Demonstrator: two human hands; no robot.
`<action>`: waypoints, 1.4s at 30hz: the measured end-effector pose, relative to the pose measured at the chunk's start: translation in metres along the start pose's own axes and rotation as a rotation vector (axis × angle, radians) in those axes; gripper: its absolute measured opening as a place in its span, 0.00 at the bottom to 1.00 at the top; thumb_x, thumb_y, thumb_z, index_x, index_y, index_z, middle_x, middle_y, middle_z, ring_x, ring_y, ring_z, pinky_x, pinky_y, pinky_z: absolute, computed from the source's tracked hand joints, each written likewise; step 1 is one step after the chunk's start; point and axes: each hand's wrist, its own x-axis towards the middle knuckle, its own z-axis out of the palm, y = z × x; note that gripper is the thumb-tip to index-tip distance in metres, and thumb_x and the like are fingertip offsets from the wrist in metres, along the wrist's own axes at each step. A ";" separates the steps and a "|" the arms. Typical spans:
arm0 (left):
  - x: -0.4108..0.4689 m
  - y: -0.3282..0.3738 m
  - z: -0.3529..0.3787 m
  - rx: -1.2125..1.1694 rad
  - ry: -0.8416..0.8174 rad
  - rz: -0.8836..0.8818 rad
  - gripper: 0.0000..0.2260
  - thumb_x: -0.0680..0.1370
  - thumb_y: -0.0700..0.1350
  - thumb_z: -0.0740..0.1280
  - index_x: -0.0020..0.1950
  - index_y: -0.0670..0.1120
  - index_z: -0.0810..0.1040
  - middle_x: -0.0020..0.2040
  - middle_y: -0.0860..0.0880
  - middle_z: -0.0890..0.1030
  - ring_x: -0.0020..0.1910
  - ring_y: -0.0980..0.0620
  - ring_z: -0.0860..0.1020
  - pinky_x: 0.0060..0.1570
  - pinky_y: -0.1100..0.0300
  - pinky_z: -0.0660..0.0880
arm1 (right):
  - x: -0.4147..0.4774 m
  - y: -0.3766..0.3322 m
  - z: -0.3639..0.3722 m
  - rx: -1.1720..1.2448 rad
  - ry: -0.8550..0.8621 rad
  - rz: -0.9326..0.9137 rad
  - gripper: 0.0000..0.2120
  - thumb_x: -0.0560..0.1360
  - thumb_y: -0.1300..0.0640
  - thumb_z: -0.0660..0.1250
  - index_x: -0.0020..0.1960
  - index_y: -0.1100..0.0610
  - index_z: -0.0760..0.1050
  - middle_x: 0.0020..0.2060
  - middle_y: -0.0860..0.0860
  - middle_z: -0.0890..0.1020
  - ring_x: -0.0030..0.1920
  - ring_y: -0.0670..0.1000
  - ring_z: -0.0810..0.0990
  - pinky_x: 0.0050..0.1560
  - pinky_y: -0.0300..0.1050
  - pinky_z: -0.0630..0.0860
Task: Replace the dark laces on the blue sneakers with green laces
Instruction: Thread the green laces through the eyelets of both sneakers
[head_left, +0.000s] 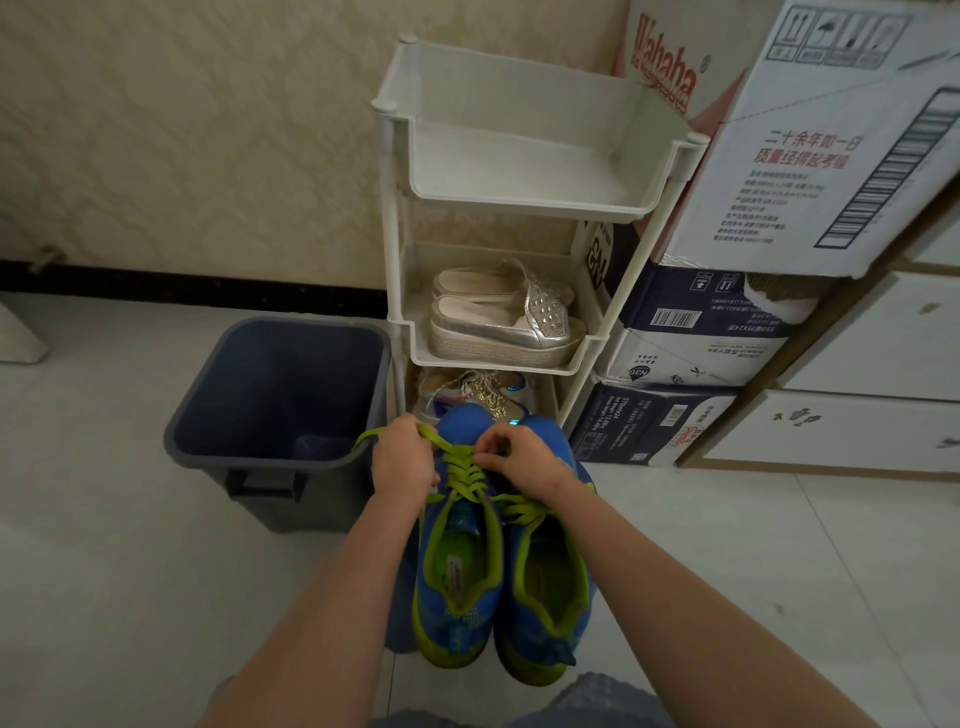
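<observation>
Lace (464, 474): left hand (402, 460) grips end, right hand (525, 460) pinches crossing, sneaker (457, 577) 12 o'clock; uneven pull risks lopsided ends.

The pale tiled floor (130, 519) is carrying a pair of blue sneakers (540, 582), toes pointing to twelve o'clock. A grey bin (322, 499) is standing at their ten o'clock, a white shelf rack (519, 205) at twelve o'clock, and stacked cardboard boxes (675, 364) at two o'clock.

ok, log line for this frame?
step: lacing | left hand: holds lace | right hand: pinches lace | sneakers: beside bin
</observation>
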 end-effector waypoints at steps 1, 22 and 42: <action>0.000 0.000 0.000 0.000 -0.004 0.005 0.09 0.81 0.37 0.55 0.54 0.39 0.75 0.33 0.47 0.76 0.27 0.50 0.79 0.30 0.54 0.77 | 0.000 0.000 0.000 0.013 -0.009 -0.002 0.10 0.76 0.60 0.68 0.39 0.49 0.72 0.43 0.49 0.78 0.47 0.49 0.76 0.54 0.46 0.74; 0.009 -0.001 0.008 0.163 -0.007 0.090 0.06 0.80 0.39 0.58 0.52 0.40 0.73 0.41 0.41 0.80 0.41 0.40 0.82 0.45 0.45 0.79 | 0.006 -0.020 0.002 0.144 0.004 -0.085 0.06 0.77 0.63 0.66 0.42 0.55 0.74 0.38 0.48 0.78 0.43 0.48 0.78 0.52 0.43 0.76; 0.013 -0.023 0.001 -0.118 -0.222 0.048 0.09 0.77 0.34 0.65 0.48 0.45 0.67 0.49 0.43 0.80 0.30 0.52 0.72 0.21 0.64 0.67 | 0.005 -0.040 -0.024 -0.126 -0.092 -0.137 0.05 0.73 0.63 0.70 0.48 0.64 0.79 0.45 0.54 0.82 0.44 0.46 0.77 0.50 0.37 0.73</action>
